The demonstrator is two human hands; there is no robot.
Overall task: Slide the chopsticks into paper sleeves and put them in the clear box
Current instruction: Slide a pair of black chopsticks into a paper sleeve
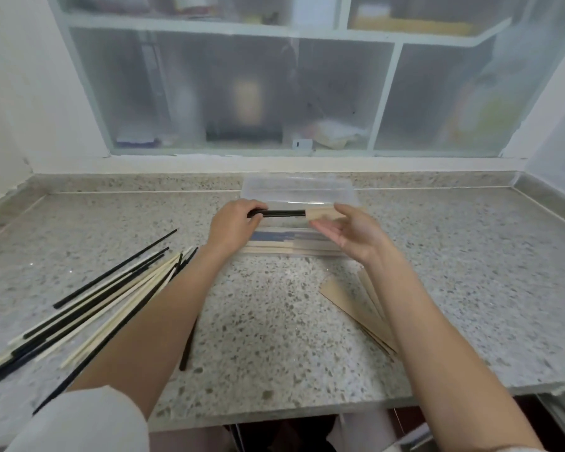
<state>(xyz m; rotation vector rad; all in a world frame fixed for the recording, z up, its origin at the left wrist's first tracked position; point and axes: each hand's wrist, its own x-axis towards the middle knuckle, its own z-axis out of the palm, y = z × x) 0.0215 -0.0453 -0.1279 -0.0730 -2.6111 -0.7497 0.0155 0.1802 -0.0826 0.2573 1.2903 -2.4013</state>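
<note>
Above the clear box (pixel 299 190), the left hand (pixel 234 223) is gripping black chopsticks (pixel 282 213) in curled fingers while the right hand (pixel 349 231) is pinching the paper sleeve (pixel 322 213) around their tips, over the speckled surface (pixel 274 321)

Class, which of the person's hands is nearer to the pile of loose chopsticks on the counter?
Left. The left hand grips black chopsticks above the clear box, up and right of the loose chopsticks; the right hand holding the paper sleeve is farther right.
</note>
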